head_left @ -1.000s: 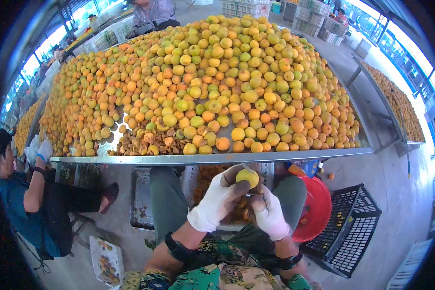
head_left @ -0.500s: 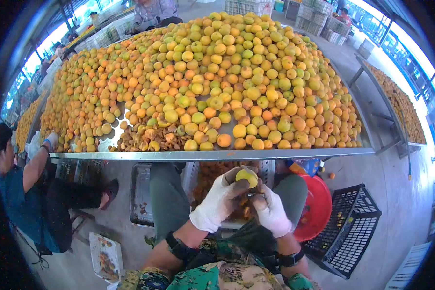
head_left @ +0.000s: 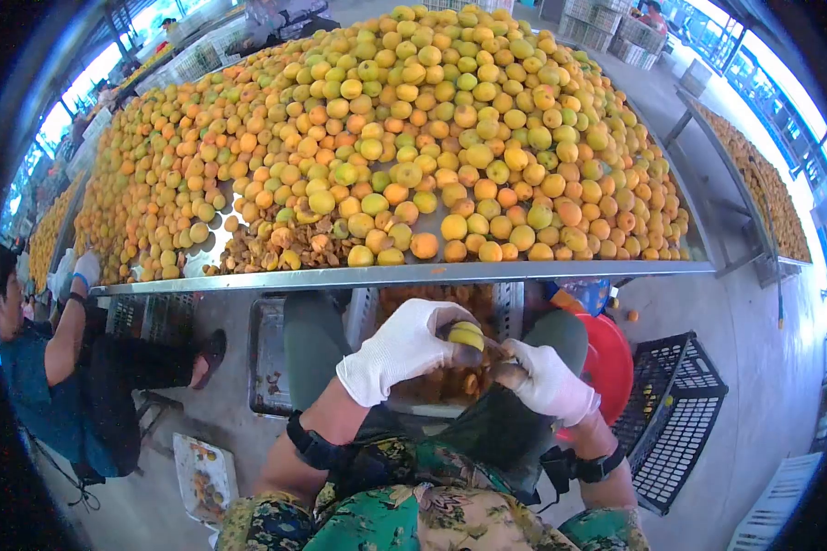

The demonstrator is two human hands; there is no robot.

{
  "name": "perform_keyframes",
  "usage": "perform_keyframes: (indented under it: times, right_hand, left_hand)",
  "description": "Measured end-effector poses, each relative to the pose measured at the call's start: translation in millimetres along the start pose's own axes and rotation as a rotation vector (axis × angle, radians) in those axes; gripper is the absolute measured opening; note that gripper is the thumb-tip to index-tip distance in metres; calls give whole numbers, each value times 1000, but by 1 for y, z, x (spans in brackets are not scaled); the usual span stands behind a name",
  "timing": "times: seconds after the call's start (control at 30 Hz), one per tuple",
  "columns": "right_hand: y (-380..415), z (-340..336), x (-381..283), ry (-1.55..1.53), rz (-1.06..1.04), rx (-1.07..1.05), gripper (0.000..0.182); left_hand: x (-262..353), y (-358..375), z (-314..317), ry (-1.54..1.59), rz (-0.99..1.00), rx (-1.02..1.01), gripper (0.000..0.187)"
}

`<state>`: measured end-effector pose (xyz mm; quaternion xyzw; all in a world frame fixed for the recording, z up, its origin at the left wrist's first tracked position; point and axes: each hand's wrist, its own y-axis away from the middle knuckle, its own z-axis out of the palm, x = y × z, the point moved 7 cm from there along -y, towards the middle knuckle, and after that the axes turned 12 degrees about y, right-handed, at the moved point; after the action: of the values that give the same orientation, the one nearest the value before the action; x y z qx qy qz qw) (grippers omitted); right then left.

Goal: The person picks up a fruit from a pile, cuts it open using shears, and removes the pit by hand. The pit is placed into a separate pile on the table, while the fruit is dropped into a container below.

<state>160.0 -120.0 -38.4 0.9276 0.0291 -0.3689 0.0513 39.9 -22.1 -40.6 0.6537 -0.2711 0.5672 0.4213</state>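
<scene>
My left hand (head_left: 400, 349), in a white glove with dark-stained fingertips, is closed around a yellow-green apricot (head_left: 467, 334) above my lap. My right hand (head_left: 551, 384), gloved the same way, has its fingers pinched together just right of the fruit. Whatever those fingers hold is too small to make out. Below both hands stands a light crate (head_left: 512, 305) between my knees, with orange-brown fruit pieces in it. In front of me a metal-edged table (head_left: 413, 275) bears a big heap of apricots (head_left: 487, 119). Split brownish pieces (head_left: 280, 246) lie near its edge.
A red basin (head_left: 608, 367) and a black plastic crate (head_left: 675, 413) stand at my right. On the left are a dark tray (head_left: 268, 358), a white tray with scraps (head_left: 202, 477) and a seated co-worker (head_left: 55, 395) with gloved hands at the table. Another fruit-laden table (head_left: 753, 174) is far right.
My hands have moved apart slightly, the right one going right and down. The apricot has turned in my left hand and now shows a dark line across it. The view has tilted slightly downward.
</scene>
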Motion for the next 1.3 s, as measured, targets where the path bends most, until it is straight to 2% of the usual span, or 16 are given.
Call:
perform_keyframes:
  times: [0.17,0.23,0.43,0.5,0.6,0.63,0.73,0.77,0.8,0.87,0.93,1.0,1.07,1.1,1.17,1.3]
  right_hand:
    - [-6,1,1,136,5,-44,27]
    - [-8,2,3,137,3,-41,28]
    - [-16,13,-9,-64,52,-64,28]
    - [-18,17,-7,-142,17,220,28]
    - [-22,29,3,-416,104,178,26]
    - [-20,19,7,-596,97,328,23]
    - [-18,-16,16,-1002,73,768,29]
    - [-21,-26,4,-1000,84,776,29]
    - [-22,-43,-15,-1052,25,819,39]
    - [-29,-56,-27,-1098,-36,866,50]
    - [-30,-66,-35,-1097,-230,974,49]
    - [-34,-60,-38,-1116,-92,1065,49]
    - [-38,-57,-40,-1053,-112,1087,38]
    - [-39,-53,-37,-1079,-49,1066,33]
    - [-41,-50,-37,-1086,-108,1080,33]
    - [-48,-43,-34,-1120,-141,1049,33]
  left_hand:
    - [8,2,-5,-246,54,49,37]
    - [-8,2,-8,10,32,64,36]
    - [15,9,-14,104,81,40,35]
    - [4,3,-15,265,110,53,37]
    - [-8,4,-10,615,158,40,38]
    - [-10,6,-7,812,180,4,37]
    - [-28,10,0,682,115,55,35]
    - [6,19,9,483,256,51,34]
    - [-1,16,10,486,249,42,34]
    - [-32,5,30,1447,-135,-131,38]
    - [-34,7,34,1462,-157,-108,39]
    - [-35,10,43,1476,-177,-77,41]
    - [-26,13,29,899,184,193,41]
    - [-28,10,28,899,183,192,41]
    - [-57,0,44,1592,-211,147,42]
    - [-68,-3,47,1663,-218,140,40]
